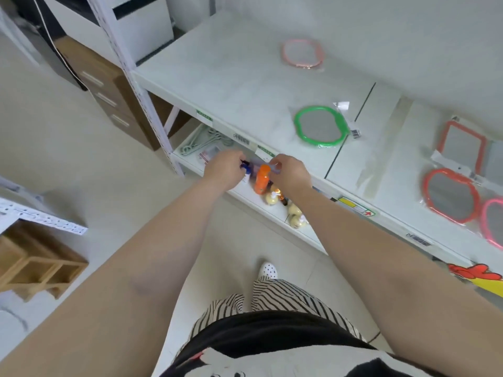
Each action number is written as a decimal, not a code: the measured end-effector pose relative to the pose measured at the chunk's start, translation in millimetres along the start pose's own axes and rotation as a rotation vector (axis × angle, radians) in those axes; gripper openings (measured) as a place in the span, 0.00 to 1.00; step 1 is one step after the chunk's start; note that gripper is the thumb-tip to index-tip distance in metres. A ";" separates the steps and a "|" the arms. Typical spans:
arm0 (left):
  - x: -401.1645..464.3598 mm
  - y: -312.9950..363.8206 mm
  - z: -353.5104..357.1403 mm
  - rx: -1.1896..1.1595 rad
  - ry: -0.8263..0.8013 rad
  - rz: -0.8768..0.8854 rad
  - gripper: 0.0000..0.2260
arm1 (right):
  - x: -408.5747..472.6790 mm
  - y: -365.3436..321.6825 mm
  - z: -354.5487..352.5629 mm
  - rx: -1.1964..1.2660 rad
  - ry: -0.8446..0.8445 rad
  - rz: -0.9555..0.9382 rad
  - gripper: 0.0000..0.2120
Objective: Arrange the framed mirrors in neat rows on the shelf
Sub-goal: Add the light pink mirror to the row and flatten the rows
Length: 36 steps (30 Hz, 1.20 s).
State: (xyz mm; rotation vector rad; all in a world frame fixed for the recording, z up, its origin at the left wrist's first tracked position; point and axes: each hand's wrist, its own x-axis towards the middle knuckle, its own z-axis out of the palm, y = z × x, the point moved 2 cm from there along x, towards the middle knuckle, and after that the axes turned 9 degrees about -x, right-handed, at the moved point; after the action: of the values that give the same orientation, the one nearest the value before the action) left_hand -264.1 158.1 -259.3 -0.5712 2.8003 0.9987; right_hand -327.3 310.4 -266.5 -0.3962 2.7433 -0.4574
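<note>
Several framed mirrors in clear wrap lie flat on the white shelf [231, 77]. A pale pink oval mirror [302, 53] is at the back and a green oval mirror [321, 126] sits mid-shelf. At the right are a red rectangular mirror [462, 146], a red oval mirror [450, 195] and a pink mirror [494, 221] cut by the frame edge. My left hand [224, 170] and my right hand [291, 172] are close together below the shelf's front edge, fingers curled around a small blurred grey thing [258, 163]. No mirror is in either hand.
The lower shelf holds an orange bottle [261, 179], pale yellow bottles [295, 210] and light green hangers [201, 140]. A brown drawer cabinet [109, 91] stands left of the shelf upright. A wooden rack [35, 262] sits on the floor at the left.
</note>
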 end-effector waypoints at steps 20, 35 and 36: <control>204.3 41.9 -68.6 0.059 -0.066 0.139 0.18 | 167.9 -29.7 -70.3 0.037 0.121 0.083 0.16; 316.7 25.7 -130.2 0.157 -0.186 0.454 0.18 | 207.1 -101.6 -61.9 0.172 0.290 0.489 0.15; 321.3 23.0 -134.1 0.161 -0.191 0.460 0.18 | 206.4 -106.5 -62.1 0.178 0.297 0.506 0.15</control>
State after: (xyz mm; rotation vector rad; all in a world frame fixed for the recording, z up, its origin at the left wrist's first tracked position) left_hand -566.8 -9.8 -215.4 0.1898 2.8540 0.8231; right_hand -514.1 163.6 -229.7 0.4367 2.8988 -0.6528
